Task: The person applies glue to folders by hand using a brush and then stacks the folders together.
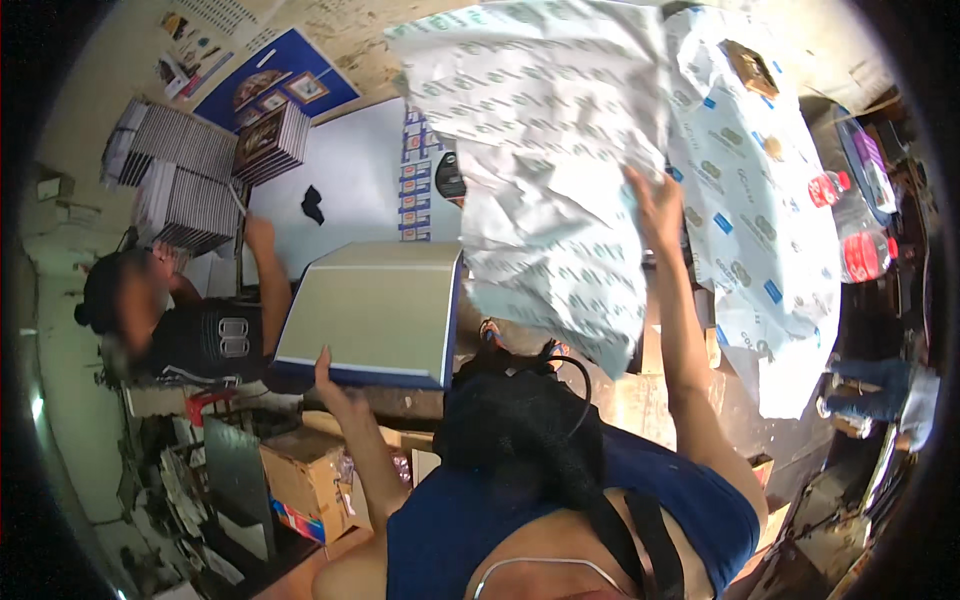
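Note:
At the near edge of a large hardcover book (375, 310) is my left hand (342, 398), gripping it with one digit on the pale greenish inside and the others hidden beneath. The book has dark blue cover edges and a white strip along its near side. My right hand (657, 208) is closed on the right edge of a big crinkled white paper sheet (560, 150) printed with rows of faint green marks. That sheet is lifted in front of me, hanging down just right of the book and covering part of the worktable behind.
A co-worker (210, 320) in black sits left, one arm reaching over the white tabletop (350, 160) near stacked books (195, 150). A black scrap (313, 205) lies there. Printed pale-blue sheeting (750, 230) covers the right surface, beside red-labelled plastic bottles (865, 257). Cardboard boxes (310, 470) stand below left.

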A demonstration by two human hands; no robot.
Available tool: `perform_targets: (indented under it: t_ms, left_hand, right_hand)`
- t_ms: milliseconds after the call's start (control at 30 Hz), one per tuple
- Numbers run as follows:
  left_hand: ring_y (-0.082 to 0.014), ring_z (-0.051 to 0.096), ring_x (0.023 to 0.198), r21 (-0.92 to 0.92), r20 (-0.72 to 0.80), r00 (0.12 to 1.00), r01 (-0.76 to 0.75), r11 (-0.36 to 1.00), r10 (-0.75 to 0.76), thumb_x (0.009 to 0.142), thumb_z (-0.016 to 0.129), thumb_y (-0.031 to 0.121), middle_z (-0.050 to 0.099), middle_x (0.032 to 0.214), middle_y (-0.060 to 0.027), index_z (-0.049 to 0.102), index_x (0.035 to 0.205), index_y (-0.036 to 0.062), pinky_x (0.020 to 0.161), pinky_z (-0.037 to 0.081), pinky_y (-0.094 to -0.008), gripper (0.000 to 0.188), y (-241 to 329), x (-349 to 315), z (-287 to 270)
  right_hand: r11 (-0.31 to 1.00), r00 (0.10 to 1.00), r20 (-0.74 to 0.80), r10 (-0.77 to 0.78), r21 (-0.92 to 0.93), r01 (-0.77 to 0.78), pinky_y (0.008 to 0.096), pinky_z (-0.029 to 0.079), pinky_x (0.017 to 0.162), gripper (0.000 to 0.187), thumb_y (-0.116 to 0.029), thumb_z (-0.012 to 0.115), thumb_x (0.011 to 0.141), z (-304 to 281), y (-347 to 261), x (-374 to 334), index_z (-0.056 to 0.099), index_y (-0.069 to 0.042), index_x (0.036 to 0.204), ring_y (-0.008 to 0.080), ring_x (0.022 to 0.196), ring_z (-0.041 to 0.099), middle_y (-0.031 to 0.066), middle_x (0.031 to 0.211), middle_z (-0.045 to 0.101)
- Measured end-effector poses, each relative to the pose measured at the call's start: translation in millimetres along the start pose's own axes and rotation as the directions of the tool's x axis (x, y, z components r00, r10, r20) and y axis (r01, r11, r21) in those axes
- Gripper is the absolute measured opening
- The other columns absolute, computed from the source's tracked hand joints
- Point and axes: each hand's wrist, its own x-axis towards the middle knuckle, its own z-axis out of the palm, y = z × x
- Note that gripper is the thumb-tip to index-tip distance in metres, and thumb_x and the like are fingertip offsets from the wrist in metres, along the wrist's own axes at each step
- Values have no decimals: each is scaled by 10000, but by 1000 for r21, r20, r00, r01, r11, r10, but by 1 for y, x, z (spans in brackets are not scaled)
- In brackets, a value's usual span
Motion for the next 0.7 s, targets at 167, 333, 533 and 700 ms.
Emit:
perform_targets:
  t_ms: [167, 333, 533, 700]
  left_hand:
    - [-244, 604, 1056, 40, -122, 990, -62, 997, 67, 850, 671, 189, 614, 1134, -111, 564, 1190, -7, 930, 497, -388, 408, 38, -54, -40]
    - [-244, 610, 1053, 107, -358, 920, -132, 985, 162, 846, 669, 172, 619, 1141, -115, 572, 1195, -9, 932, 500, -387, 405, 48, -89, -67]
    - [-246, 621, 1035, 201, -405, 900, -88, 976, 165, 841, 667, 178, 626, 1133, -118, 575, 1198, -13, 887, 525, -370, 416, 60, -102, -99]
    - [-267, 634, 998, 280, -313, 934, -79, 957, 169, 850, 639, 203, 629, 1104, -124, 584, 1177, -13, 829, 544, -403, 395, 87, -96, -99]
  right_hand:
    - [878, 919, 313, 239, 336, -342, 293, 506, 710, 371, -266, 747, 856, 163, 102, 50, 685, 55, 1030, 129, 778, 632, 93, 897, 717]
    - [947, 916, 242, 322, -79, -312, 384, 520, 834, 611, -367, 775, 806, 247, 196, 37, 602, 86, 1176, 302, 926, 676, 228, 1051, 690]
    - [882, 973, 8, -229, -421, 211, 436, 491, 857, 628, -408, 725, 832, 255, 140, -62, 550, 56, 1216, 379, 923, 624, 238, 955, 647]
    - [836, -31, 947, 320, -297, -461, 441, 500, 842, 716, -729, 437, 883, 238, 22, -234, 606, -167, 1292, 314, 951, 673, 197, 1048, 698]
